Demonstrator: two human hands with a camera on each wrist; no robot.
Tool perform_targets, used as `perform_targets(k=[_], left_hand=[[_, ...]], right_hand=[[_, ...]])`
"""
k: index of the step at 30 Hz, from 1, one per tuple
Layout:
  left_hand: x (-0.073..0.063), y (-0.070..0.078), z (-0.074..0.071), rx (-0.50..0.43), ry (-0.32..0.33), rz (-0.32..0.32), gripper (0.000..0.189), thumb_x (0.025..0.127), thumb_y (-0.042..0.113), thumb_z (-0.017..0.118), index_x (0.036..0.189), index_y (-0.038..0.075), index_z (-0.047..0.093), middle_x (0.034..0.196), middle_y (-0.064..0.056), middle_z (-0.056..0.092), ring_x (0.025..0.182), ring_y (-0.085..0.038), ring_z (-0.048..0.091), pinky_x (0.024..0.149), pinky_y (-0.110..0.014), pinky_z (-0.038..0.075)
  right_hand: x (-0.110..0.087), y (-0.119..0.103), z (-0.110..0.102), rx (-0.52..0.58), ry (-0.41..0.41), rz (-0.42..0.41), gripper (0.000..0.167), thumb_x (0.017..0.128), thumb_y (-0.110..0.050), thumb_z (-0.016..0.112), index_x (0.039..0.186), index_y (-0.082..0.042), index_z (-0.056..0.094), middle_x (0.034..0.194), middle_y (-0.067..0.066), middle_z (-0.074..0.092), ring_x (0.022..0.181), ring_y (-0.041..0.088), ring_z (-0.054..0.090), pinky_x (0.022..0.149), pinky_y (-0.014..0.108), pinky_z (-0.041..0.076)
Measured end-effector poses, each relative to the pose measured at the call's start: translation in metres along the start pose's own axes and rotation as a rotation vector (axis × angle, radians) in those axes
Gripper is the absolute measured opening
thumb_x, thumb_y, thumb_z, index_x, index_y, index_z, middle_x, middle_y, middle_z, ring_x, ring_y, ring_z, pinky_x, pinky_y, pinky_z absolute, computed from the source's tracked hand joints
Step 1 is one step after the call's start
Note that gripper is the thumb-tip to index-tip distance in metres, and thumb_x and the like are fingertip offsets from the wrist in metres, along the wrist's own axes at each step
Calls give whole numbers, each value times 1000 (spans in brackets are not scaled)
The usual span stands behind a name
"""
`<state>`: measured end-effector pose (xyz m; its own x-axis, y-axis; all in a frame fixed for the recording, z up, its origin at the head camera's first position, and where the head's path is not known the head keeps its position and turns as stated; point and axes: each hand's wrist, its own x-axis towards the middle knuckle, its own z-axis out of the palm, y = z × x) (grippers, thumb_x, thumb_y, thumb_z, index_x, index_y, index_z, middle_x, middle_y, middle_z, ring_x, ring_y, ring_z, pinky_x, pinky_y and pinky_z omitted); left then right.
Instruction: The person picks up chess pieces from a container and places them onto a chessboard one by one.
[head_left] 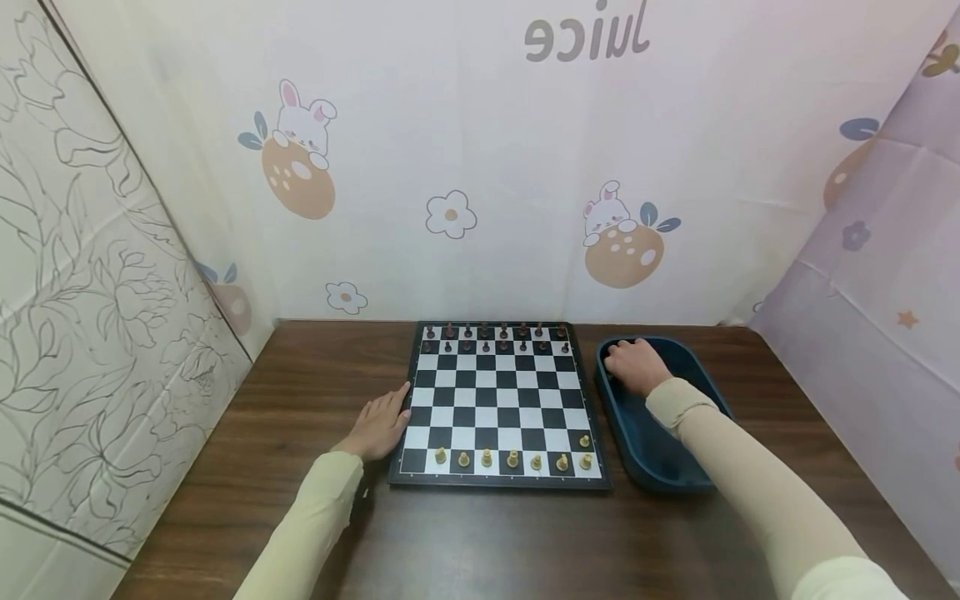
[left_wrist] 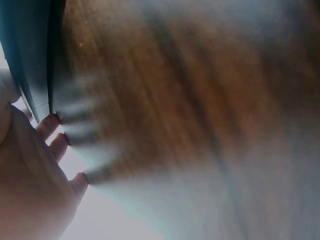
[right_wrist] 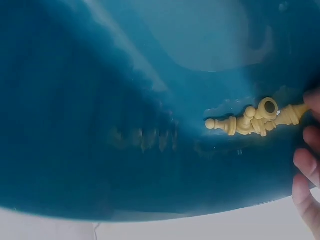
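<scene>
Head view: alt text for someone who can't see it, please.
A person's right hand reaches into a blue tray while their left hand touches a chessboard on a brown table. Dark pieces line the board's far two rows; pale pieces stand along the near edge.

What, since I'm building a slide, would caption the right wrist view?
Fingers at one end of a jumble of pale-yellow chess pieces in a blue tub.

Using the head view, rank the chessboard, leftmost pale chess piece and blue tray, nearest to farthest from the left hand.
From the left hand:
1. Chessboard: touched at its left edge.
2. Leftmost pale chess piece: near row, left side.
3. Blue tray: beyond the chessboard, far right.
</scene>
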<state>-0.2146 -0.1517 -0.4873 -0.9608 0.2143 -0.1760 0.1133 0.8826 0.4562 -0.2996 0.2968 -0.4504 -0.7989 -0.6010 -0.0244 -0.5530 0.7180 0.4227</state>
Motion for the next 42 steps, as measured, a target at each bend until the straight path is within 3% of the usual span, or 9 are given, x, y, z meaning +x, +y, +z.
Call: perform_targets(k=[8, 15, 18, 22, 28, 34, 42], left_hand=[[0, 0, 1, -7, 2, 9, 58, 103, 30, 36, 153, 8, 17, 152, -22, 26, 139, -40, 22, 112, -57, 7], [0, -1, -1, -1, -1, 1, 58, 103, 30, 34, 153, 8, 15, 152, -22, 25, 139, -40, 21, 113, -56, 6], [-1, 0, -3, -10, 6, 7, 57, 103, 29, 35, 153, 6, 16, 151, -24, 26, 139, -41, 22, 112, -57, 7], [-2, 1, -4, -15, 3, 8, 58, 103, 29, 35, 153, 7, 17, 151, -23, 26, 139, -41, 22, 112, -57, 6], [-2, 1, -3, -17, -6, 7, 58, 103, 29, 35, 153, 8, 17, 152, -23, 25, 139, -41, 21, 112, -57, 6], [0, 1, -2, -19, -6, 10, 58, 103, 29, 35, 153, 8, 16, 152, -23, 24, 139, -41, 21, 112, -57, 6], [-2, 2, -4, -7, -12, 22, 57, 103, 28, 34, 153, 6, 16, 151, -25, 25, 138, -42, 21, 112, -57, 7]], right_hand=[[-2, -2, 0, -21, -9, 12, 11, 77, -10, 79, 75, -9, 68, 80, 10, 63, 71, 26, 58, 60, 41, 52], [-9, 2, -6, 325, 44, 254, 2, 81, -7, 72, 81, -5, 72, 75, 7, 59, 64, 22, 53, 54, 36, 48], [-14, 4, -9, 455, 41, 334, 9, 81, -8, 70, 87, -4, 74, 82, 10, 63, 66, 20, 55, 55, 37, 50], [-20, 3, -10, 598, 10, 400, 13, 84, -12, 69, 91, -3, 74, 87, 10, 67, 65, 17, 58, 56, 37, 52], [-25, 1, -12, 750, -25, 477, 16, 85, -15, 68, 93, -2, 73, 81, 7, 67, 65, 18, 57, 56, 34, 49], [-25, 4, -18, 794, -23, 507, 17, 87, -18, 67, 93, -3, 72, 77, 4, 63, 62, 17, 55, 53, 31, 46], [-25, 1, -55, 789, 62, 455, 15, 85, -18, 67, 89, -5, 72, 76, 3, 62, 61, 16, 54, 53, 32, 46]])
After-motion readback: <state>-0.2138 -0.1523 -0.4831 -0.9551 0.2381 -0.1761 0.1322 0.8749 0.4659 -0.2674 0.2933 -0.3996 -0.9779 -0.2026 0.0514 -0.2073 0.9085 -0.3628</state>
